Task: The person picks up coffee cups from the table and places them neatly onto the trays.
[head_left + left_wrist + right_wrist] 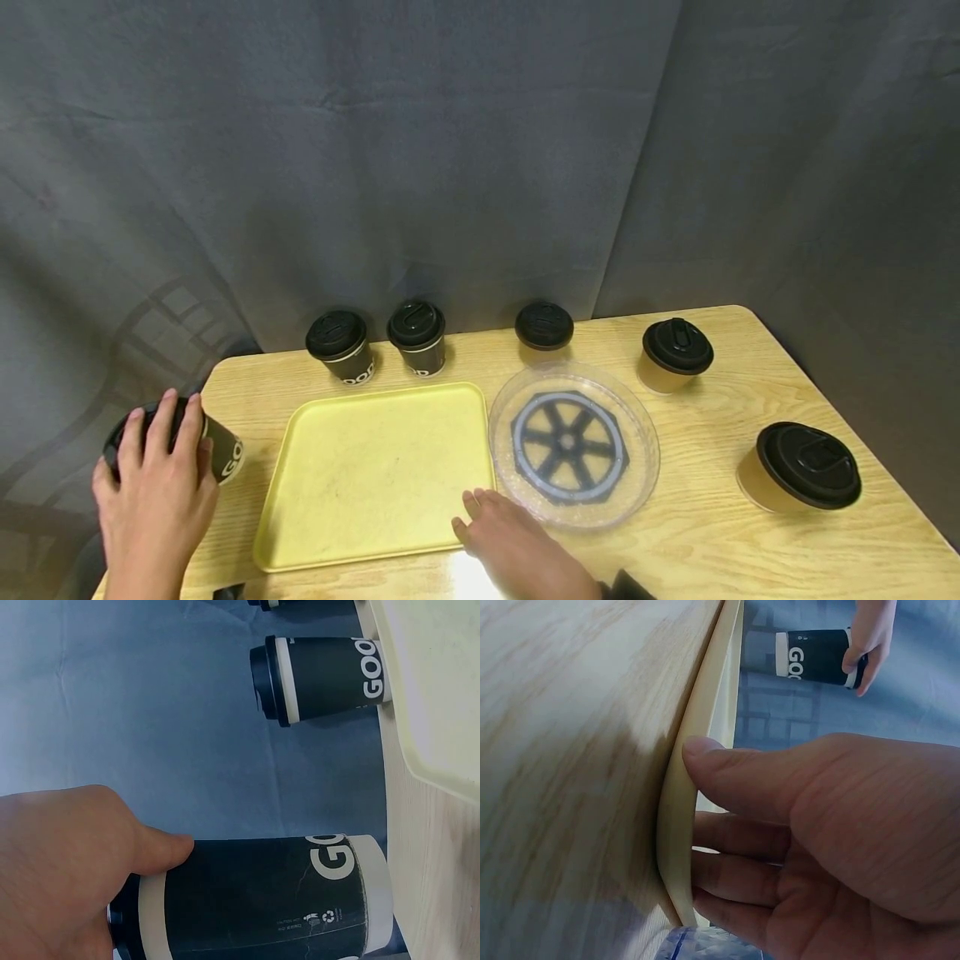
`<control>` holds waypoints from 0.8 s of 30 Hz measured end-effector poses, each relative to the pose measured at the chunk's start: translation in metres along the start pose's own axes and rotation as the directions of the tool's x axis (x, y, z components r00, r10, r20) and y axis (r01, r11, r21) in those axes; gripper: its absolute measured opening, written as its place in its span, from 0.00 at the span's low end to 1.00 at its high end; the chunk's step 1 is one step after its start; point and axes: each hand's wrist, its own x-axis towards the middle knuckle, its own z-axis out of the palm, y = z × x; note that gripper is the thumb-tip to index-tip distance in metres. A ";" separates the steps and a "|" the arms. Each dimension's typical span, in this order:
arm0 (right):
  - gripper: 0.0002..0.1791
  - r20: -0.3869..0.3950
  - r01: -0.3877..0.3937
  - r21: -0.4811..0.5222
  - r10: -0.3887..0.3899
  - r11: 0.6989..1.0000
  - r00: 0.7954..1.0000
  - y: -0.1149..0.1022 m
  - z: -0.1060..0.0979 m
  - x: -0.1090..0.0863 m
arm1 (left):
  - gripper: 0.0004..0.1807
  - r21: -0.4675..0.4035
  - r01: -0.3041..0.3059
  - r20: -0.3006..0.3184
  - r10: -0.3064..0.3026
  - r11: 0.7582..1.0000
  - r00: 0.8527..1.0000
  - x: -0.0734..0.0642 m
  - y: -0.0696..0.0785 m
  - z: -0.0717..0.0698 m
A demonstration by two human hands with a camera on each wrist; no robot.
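Observation:
At the table's left side, my left hand [155,487] grips a large black paper cup [223,450] with a black lid from above, its fingers spread over the lid. In the left wrist view the thumb presses the cup [240,896] just below the lid; white lettering shows near its base. My right hand [517,542] is at the near right corner of a yellow tray [382,475]. The right wrist view shows its thumb and fairly straight fingers touching the tray rim [676,802]. Nothing lies on the tray.
Two black lidded cups [351,358] [423,350] stand behind the tray. Right of it lies a round clear plastic dish [648,467] with a dark spoked pattern. Brown cups with black lids [543,325] [677,350] [806,467] stand behind and right of the dish. A grey curtain [450,167] hangs behind.

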 end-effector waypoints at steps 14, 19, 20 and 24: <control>0.20 -0.032 0.019 -0.034 -0.020 0.999 0.999 0.000 0.001 0.001 | 0.28 -0.006 -0.039 -0.011 0.039 0.999 0.999 0.005 0.012 0.002; 0.20 -0.040 0.023 -0.050 -0.025 0.998 0.999 0.000 0.001 0.001 | 0.28 -0.009 -0.046 -0.026 0.046 0.999 0.999 0.007 0.015 0.002; 0.20 -0.043 0.025 -0.058 -0.027 0.998 0.999 0.000 0.001 0.001 | 0.28 -0.009 -0.047 -0.028 0.046 0.999 0.999 0.007 0.016 0.001; 0.20 -0.050 0.031 -0.082 -0.036 0.996 0.998 0.001 0.001 0.001 | 0.28 -0.007 -0.052 -0.027 0.052 0.999 0.998 0.008 0.018 0.001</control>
